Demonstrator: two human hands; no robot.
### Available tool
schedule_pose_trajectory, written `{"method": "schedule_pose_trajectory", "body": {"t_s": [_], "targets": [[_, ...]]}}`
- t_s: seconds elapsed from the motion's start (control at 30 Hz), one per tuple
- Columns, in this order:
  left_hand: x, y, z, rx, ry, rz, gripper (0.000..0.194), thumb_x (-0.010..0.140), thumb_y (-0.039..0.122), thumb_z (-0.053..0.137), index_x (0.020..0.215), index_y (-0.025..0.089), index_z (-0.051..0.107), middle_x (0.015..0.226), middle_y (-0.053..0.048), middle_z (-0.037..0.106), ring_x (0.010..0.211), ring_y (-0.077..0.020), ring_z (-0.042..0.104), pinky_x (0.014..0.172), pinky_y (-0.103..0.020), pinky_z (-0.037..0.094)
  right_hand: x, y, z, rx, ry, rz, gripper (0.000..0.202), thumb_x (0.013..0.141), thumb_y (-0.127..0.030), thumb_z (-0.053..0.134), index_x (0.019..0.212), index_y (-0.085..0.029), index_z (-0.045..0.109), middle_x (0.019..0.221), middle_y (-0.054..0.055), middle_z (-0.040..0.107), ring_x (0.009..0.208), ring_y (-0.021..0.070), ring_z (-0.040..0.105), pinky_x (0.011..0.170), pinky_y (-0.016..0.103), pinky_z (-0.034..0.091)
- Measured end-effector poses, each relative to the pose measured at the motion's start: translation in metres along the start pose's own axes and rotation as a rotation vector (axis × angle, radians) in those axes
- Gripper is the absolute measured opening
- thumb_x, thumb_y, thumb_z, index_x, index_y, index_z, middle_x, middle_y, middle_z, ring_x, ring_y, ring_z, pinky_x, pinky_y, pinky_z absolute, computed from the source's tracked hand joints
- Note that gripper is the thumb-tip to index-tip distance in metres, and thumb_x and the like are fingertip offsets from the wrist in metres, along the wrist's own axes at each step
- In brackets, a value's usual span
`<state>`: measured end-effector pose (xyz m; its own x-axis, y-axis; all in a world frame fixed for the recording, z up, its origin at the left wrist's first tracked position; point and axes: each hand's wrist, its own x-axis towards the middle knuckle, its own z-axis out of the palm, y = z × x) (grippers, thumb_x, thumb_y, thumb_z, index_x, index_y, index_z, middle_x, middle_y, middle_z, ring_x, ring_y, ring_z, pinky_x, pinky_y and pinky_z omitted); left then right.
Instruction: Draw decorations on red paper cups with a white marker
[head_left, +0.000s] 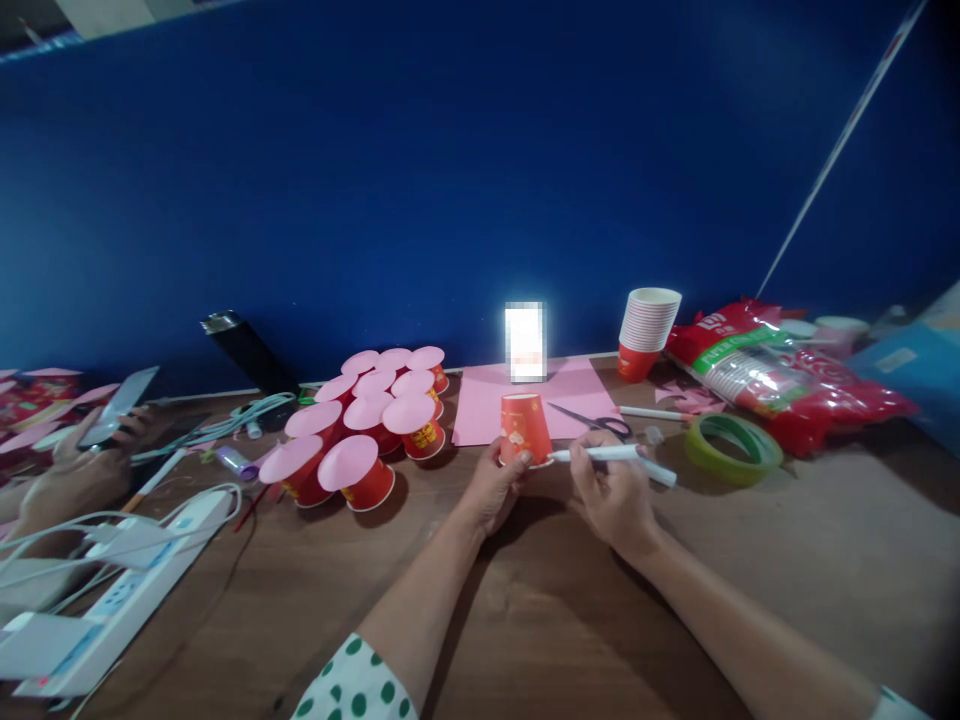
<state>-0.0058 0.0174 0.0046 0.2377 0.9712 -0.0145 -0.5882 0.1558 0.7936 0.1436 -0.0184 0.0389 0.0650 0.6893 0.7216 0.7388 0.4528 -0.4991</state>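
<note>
My left hand (500, 492) grips a red paper cup (525, 425) that is turned upside down, its wide rim toward me. In my right hand (616, 505) is a white marker pen (604, 453), its tip at the right side of the cup's rim; whether it touches cannot be made out. Behind the cup lies a pink paper sheet (480, 410), with dark scissors (592, 420) partly on it. Left of my hands stand several upside-down red cups topped with pink paper cones (349, 462). A second white pen-like piece (660, 473) lies just beyond my right hand.
A lit phone (525, 345) stands against the blue partition (480, 180). To the right are stacked cups (649, 325), yellow-green tape (731, 450) and a red cup bag (780, 360). Leftward are a black flask (251, 350), a power strip (127, 590) and another person's hand (90, 470) holding a phone.
</note>
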Motion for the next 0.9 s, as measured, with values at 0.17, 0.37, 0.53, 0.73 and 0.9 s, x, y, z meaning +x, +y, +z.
{"method": "schedule_pose_trajectory", "body": {"t_s": [0.17,0.37,0.53,0.73,0.9], "targets": [[-0.0016,-0.0003,0.0006,-0.008,-0.011,-0.01,0.041,0.062,0.025,0.079,0.096,0.014,0.059,0.092,-0.006,0.067,0.085,-0.0161,0.063,0.091,-0.034,0.043,0.0008,-0.0009,-0.0015,-0.01,0.022,-0.013,0.02,0.088,-0.027,0.043,0.073,-0.02,0.053,0.06,0.0,0.06,0.055,0.0151,0.055,0.066,0.029,0.038],[-0.0006,0.0008,0.0007,-0.046,-0.026,-0.032,0.042,0.061,0.026,0.08,0.096,0.014,0.059,0.094,-0.006,0.067,0.088,-0.0175,0.064,0.092,-0.035,0.043,0.0006,-0.0006,-0.0018,0.019,-0.019,0.019,0.021,0.089,-0.028,0.043,0.072,-0.019,0.053,0.059,0.0,0.058,0.057,0.0154,0.054,0.067,0.029,0.039],[0.0008,0.0015,-0.0012,-0.045,-0.011,-0.028,0.039,0.064,0.027,0.078,0.096,0.015,0.06,0.096,-0.005,0.066,0.088,-0.0154,0.063,0.087,-0.029,0.044,0.0019,-0.0012,-0.0018,0.036,-0.059,0.019,0.023,0.089,-0.027,0.042,0.069,-0.02,0.051,0.061,0.001,0.058,0.063,0.0162,0.054,0.068,0.028,0.039],[-0.0013,0.0033,0.0025,-0.025,0.047,-0.034,0.046,0.068,0.031,0.075,0.109,0.024,0.055,0.105,-0.002,0.063,0.083,-0.012,0.061,0.075,-0.025,0.046,0.0007,-0.0015,-0.0006,0.024,-0.054,-0.004,0.022,0.089,-0.025,0.041,0.07,-0.02,0.053,0.059,0.0,0.057,0.062,0.0163,0.054,0.068,0.028,0.04],[-0.0022,0.0044,0.004,-0.037,0.019,-0.034,0.04,0.07,0.036,0.072,0.103,0.02,0.056,0.099,-0.004,0.063,0.081,-0.0123,0.061,0.078,-0.027,0.045,-0.0005,-0.0025,0.001,0.036,-0.053,-0.015,0.022,0.089,-0.025,0.042,0.07,-0.02,0.052,0.061,0.0,0.058,0.06,0.015,0.054,0.067,0.027,0.04]]}}
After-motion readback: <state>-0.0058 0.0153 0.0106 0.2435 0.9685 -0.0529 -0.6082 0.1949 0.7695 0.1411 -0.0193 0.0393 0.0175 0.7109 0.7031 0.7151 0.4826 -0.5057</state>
